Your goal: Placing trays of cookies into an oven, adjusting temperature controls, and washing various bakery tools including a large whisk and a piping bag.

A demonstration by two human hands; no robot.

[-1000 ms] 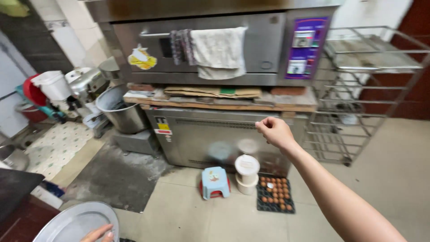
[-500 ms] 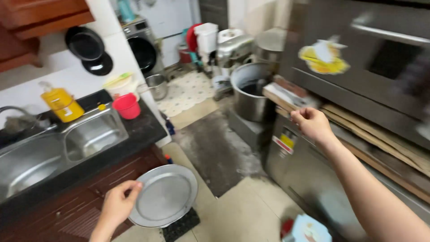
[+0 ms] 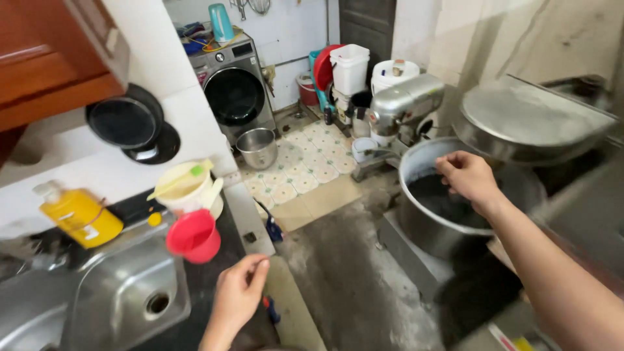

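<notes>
My left hand [image 3: 237, 296] hovers low at the edge of the dark counter, fingers loosely apart, with nothing in it. It is nearest a red cup [image 3: 194, 237] and the steel sink [image 3: 123, 292]. My right hand [image 3: 468, 179] reaches out over a large steel pot [image 3: 416, 214] on the floor, its fingers curled in with nothing visible in them. A round metal tray [image 3: 533, 120] sits blurred just beyond and above that hand, apart from it.
A yellow bottle [image 3: 81, 218] and a white tub [image 3: 185, 185] stand by the sink. Dark pans [image 3: 123, 120] hang on the wall. Further off are a washing machine [image 3: 234, 88], a steel bowl [image 3: 258, 146], a stand mixer [image 3: 403, 104] and white buckets [image 3: 350, 65].
The view has swung left from the oven to the sink side. My left hand no longer holds the round metal tray. My right hand now hangs over the big pot.
</notes>
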